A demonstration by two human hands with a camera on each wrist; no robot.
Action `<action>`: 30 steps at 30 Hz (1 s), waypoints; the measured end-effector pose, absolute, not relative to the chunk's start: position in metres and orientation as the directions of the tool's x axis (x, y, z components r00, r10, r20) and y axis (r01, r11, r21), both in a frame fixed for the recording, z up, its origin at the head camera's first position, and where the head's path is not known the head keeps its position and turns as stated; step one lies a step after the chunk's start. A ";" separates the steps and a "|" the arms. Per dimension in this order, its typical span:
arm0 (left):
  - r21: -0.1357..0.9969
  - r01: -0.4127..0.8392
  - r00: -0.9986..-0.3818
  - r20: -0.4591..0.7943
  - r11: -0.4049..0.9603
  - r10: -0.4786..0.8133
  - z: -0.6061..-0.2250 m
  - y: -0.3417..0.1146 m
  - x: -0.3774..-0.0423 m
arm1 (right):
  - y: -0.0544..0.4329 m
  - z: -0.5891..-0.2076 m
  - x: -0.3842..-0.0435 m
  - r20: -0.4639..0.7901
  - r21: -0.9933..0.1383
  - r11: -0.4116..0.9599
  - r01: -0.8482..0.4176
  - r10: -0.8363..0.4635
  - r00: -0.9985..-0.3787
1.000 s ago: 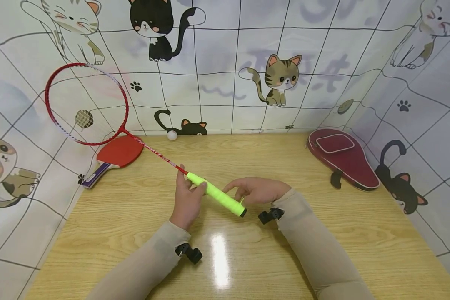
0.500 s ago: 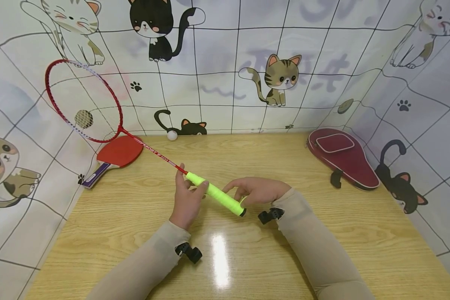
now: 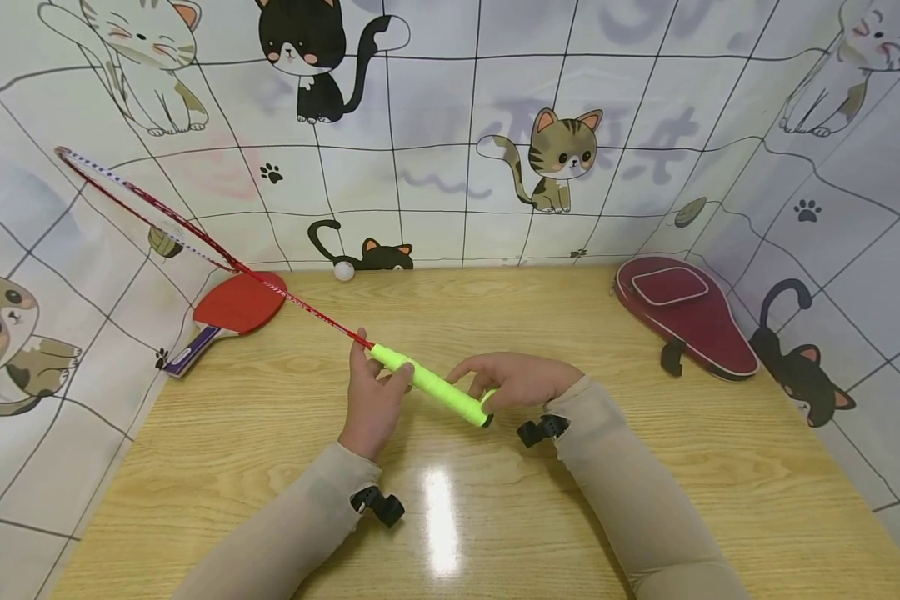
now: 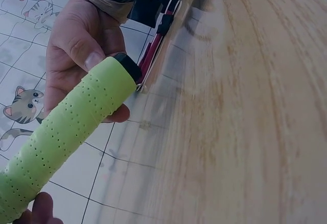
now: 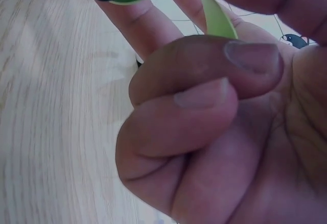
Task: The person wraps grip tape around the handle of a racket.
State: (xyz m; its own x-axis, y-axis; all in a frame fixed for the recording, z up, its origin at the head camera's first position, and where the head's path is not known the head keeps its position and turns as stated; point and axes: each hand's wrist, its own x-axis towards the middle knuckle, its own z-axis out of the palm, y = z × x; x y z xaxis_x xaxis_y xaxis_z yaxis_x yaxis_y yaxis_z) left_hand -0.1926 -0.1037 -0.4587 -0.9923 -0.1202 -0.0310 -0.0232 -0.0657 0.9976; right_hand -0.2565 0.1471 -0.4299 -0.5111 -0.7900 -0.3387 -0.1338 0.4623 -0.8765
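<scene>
A red and white badminton racket (image 3: 300, 303) is held tilted above the table, its head up to the far left and seen nearly edge-on. My left hand (image 3: 375, 407) grips its yellow-green handle (image 3: 438, 390) close to the shaft, thumb on top. At the butt end, my right hand (image 3: 523, 382) pinches a loose strip of yellow-green grip tape (image 5: 217, 17), which runs off the handle between the fingers. The black butt cap (image 4: 129, 67) shows beside the right thumb in the left wrist view. Perforated wrap covers the handle there.
A red table tennis bat (image 3: 243, 300) lies at the back left, below the racket head. Near the back wall sits a white ball (image 3: 344, 271). A dark red bat case (image 3: 686, 317) rests on the wooden table (image 3: 540, 517) at the right.
The racket has turned about its long axis, its head going from nearly face-on to nearly edge-on and swinging a little left. Both hands stay in almost the same place.
</scene>
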 end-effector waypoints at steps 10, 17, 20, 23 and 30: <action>0.997 -0.039 -0.992 -0.047 -0.071 -0.118 -0.458 -0.103 -0.192 | 0.149 -0.433 -0.260 -0.332 -0.854 0.485 -0.190 -0.788 -0.518; 0.994 -0.047 -0.992 -0.058 -0.103 -0.109 -0.458 -0.103 -0.193 | 0.149 -0.435 -0.262 -0.327 -0.844 0.491 -0.216 -0.790 -0.518; 0.993 -0.044 -0.993 -0.056 -0.108 -0.108 -0.458 -0.104 -0.193 | 0.148 -0.434 -0.261 -0.330 -0.843 0.493 -0.214 -0.789 -0.518; 0.993 -0.042 -0.992 -0.054 -0.110 -0.111 -0.459 -0.104 -0.194 | 0.147 -0.434 -0.260 -0.339 -0.846 0.495 -0.198 -0.786 -0.517; 0.998 -0.052 -0.994 -0.056 -0.047 -0.098 -0.461 -0.104 -0.193 | 0.146 -0.432 -0.258 -0.342 -0.858 0.484 -0.173 -0.789 -0.510</action>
